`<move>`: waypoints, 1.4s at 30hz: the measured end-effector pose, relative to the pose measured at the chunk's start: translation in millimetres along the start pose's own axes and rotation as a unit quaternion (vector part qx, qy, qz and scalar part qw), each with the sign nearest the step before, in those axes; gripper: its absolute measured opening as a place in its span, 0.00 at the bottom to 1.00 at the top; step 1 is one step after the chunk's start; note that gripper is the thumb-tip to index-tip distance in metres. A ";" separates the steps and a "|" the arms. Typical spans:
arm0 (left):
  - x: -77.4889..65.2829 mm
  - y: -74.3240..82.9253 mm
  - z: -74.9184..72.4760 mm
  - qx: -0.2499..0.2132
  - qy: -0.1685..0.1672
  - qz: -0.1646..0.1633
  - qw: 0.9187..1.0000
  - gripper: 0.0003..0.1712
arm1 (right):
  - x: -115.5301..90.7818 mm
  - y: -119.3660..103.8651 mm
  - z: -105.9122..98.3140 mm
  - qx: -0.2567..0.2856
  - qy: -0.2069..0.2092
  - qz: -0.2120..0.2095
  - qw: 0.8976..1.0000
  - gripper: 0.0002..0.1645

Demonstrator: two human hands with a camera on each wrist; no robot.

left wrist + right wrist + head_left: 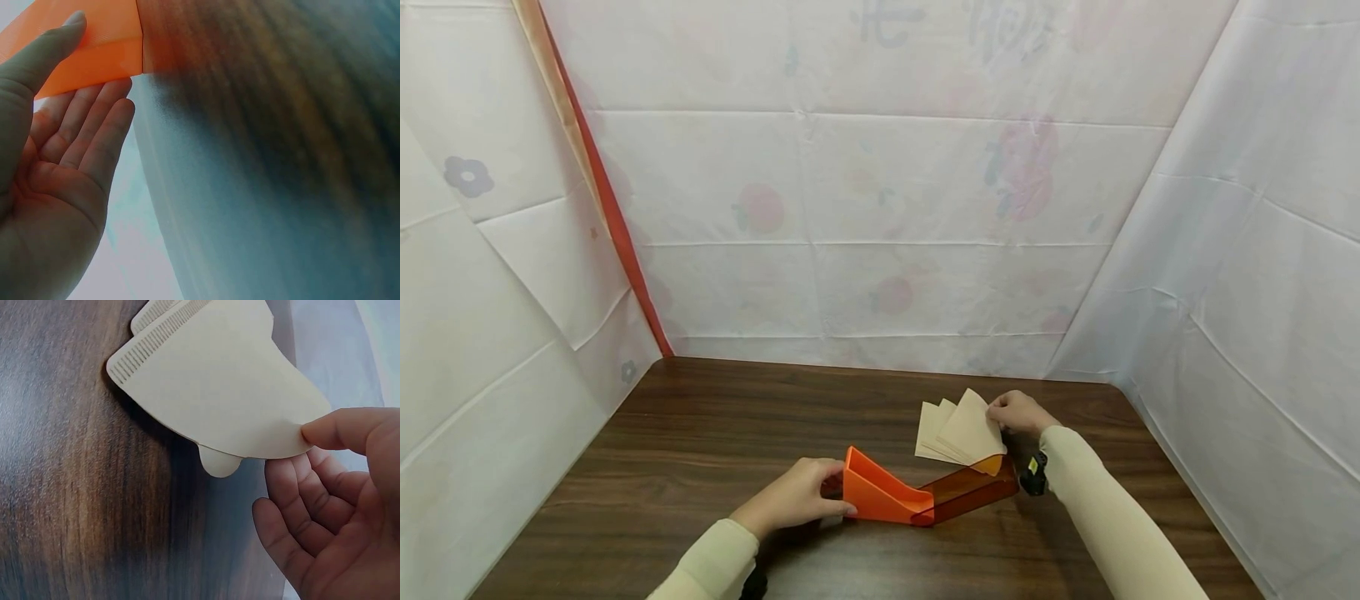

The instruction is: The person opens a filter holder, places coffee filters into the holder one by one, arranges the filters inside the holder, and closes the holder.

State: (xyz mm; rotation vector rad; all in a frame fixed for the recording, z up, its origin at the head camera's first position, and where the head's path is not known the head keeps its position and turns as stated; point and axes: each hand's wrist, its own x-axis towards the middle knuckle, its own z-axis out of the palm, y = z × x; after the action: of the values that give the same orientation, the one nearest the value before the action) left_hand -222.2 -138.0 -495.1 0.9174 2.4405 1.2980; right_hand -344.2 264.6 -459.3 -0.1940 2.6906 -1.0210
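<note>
My left hand (796,497) grips the back end of an orange coffee filter holder (876,492), thumb on its near side and fingers on the other. The holder stands on the table, its narrow top open. A translucent brown lid (966,498) extends from its low right end. My right hand (1021,412) pinches the edge of a tan paper coffee filter (206,381) between thumb and fingers. In the head view this filter overlaps a couple of similar filters (928,421) fanned out to its left. Its crimped edge shows in the right wrist view.
A dark wood-grain table (715,417) lies under everything. White printed sheeting (865,183) rises behind the table and on both sides, with a red strip (610,208) along the left corner.
</note>
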 end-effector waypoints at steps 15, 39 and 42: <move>0.2 0.2 -1.1 0.000 -0.001 -0.002 1.000 0.20 | -9.2 -11.6 -12.4 0.015 -0.001 -0.032 0.999 0.13; 0.8 0.4 -2.5 0.000 -0.004 -0.004 1.000 0.21 | -25.6 -26.9 -18.4 -0.010 0.022 -0.076 0.997 0.14; 0.4 -0.1 -2.1 0.000 -0.004 -0.001 1.000 0.20 | -28.5 -28.5 -17.6 -0.025 0.030 -0.092 0.995 0.14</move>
State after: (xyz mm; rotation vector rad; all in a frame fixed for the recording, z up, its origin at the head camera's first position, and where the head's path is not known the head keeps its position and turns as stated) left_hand -223.5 -139.2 -493.8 0.9171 2.4360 1.2907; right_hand -321.0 260.6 -422.2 -0.4332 2.7964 -1.0264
